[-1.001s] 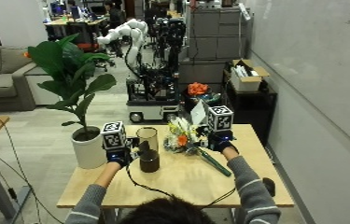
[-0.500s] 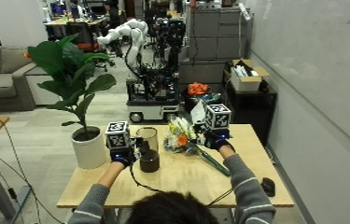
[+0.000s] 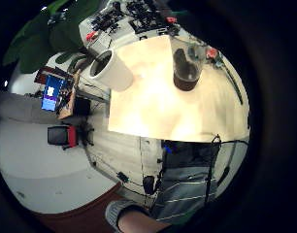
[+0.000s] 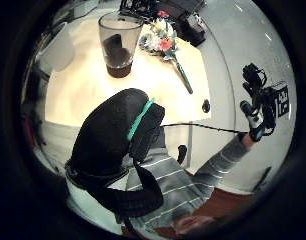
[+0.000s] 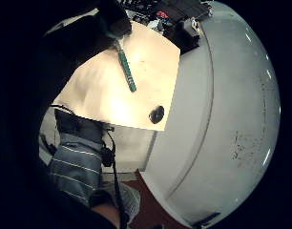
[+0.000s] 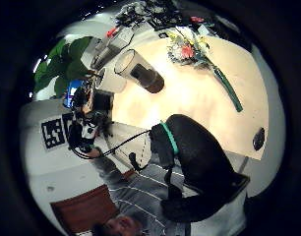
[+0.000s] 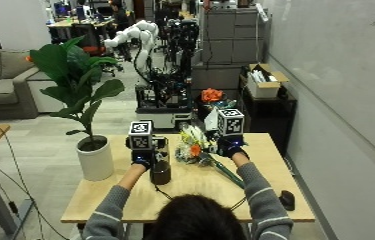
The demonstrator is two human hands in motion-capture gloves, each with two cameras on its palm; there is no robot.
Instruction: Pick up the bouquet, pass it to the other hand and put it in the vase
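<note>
The bouquet of yellow, white and orange flowers lies on the wooden table, its green stem pointing toward the person's right. A clear glass vase with dark contents stands just left of the blooms. My right hand hovers over the stem beside the flowers, fingers relaxed, holding nothing. My left hand is raised next to the vase's left side, empty too. The left thumb side palm view shows the vase and bouquet side by side, with the right hand lifted in the air.
A white pot with a large green plant stands at the table's left edge. A small dark object lies near the right front corner. Shelves and equipment stand beyond the far edge.
My left hand has drifted right, closer to the vase. My right hand has shifted slightly left over the bouquet's stem. The bouquet and vase have not moved.
</note>
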